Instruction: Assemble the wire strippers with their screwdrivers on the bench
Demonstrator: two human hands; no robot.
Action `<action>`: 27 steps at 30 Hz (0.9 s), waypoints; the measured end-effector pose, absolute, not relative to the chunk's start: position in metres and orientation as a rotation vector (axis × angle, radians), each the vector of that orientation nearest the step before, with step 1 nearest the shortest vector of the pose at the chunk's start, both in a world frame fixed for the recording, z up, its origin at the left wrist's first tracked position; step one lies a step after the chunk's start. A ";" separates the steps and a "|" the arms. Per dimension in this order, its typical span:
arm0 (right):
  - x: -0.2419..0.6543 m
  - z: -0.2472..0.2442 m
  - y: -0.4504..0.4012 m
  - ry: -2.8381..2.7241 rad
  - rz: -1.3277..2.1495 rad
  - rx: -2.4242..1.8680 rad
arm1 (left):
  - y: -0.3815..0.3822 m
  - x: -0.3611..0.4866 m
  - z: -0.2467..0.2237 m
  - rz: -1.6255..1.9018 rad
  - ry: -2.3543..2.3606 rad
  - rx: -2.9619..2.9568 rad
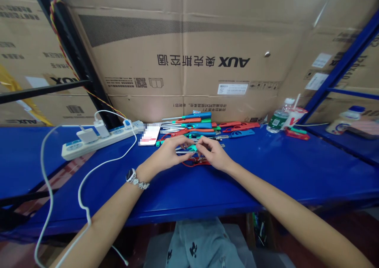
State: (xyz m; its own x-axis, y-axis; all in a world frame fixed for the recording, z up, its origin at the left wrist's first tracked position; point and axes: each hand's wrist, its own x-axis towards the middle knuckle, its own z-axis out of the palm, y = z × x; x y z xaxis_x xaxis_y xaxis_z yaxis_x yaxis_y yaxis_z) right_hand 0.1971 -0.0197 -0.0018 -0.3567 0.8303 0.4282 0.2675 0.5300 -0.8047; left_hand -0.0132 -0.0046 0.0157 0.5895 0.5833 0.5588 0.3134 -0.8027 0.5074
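Between my hands is a green-handled stick lighter with a thin metal tube pointing left, partly covered by fingers. My left hand closes its thumb and fingers around it. Just to the right, my right hand is pinched at the handle; what lies between those fingertips is too small to make out. Behind the hands is a pile of stick lighters with blue, red and green handles. Red handle pieces and a blue handle piece lie right of the pile. A red lighter part rests below my hands.
A phone lies left of the pile, beside a white power strip with plugged-in chargers. Its white cable crosses my left forearm. A green-labelled bottle and a red-white cup stand right. A large cardboard box backs the blue table.
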 end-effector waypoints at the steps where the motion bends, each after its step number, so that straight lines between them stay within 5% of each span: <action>1: 0.197 -0.002 -0.020 -1.889 0.792 -0.911 | -0.004 -0.014 0.016 1.058 0.721 2.488; 6: 0.201 0.001 -0.022 -2.017 0.712 -0.949 | 0.004 -0.024 0.018 0.951 0.691 2.497; 14: 0.208 -0.008 -0.030 -2.456 -0.078 -1.294 | 0.010 -0.034 0.008 0.766 0.752 2.550; 27: 0.207 -0.016 -0.029 -2.618 -0.305 -1.314 | 0.014 -0.029 -0.005 0.713 0.766 2.556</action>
State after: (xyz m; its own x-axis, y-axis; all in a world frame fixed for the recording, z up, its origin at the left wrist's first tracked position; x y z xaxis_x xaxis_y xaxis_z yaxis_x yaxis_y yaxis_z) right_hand 0.2073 -0.0291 -0.0157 -0.5868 0.7652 0.2649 0.8056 0.5848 0.0953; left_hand -0.0294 0.0140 -0.0047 0.7233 0.5907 0.3576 0.3993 -0.7803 0.4814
